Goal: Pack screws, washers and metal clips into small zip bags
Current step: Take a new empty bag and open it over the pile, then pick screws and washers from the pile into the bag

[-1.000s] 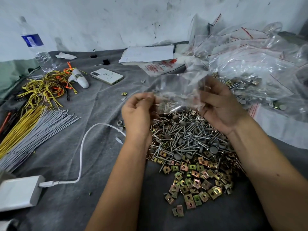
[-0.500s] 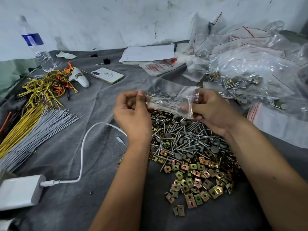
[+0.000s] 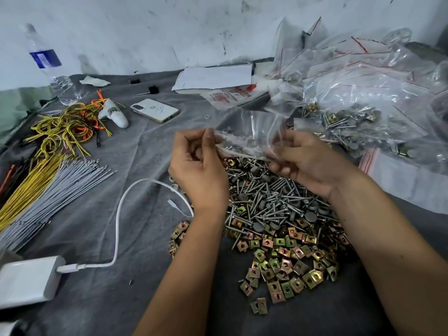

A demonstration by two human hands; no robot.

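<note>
A small clear zip bag [image 3: 247, 139] with screws inside is held level between both hands above the pile. My left hand [image 3: 197, 170] pinches its left end between thumb and fingers. My right hand [image 3: 308, 163] grips its right end with curled fingers. Below lies a heap of silver screws and grey washers [image 3: 274, 197]. In front of that heap spreads a patch of brass-coloured metal clips [image 3: 286, 260]. All of it rests on a grey cloth [image 3: 109, 238].
A heap of filled and empty zip bags [image 3: 363, 98] fills the back right. A phone [image 3: 155, 110], papers [image 3: 213, 78] and a water bottle [image 3: 51, 69] stand behind. Yellow and grey wires [image 3: 46, 185] lie left. A white charger [image 3: 26, 280] with cable [image 3: 118, 229] sits front left.
The bag went from hanging upright between the hands to lying level. Both hands slid apart along its ends, the left hand lower and further left.
</note>
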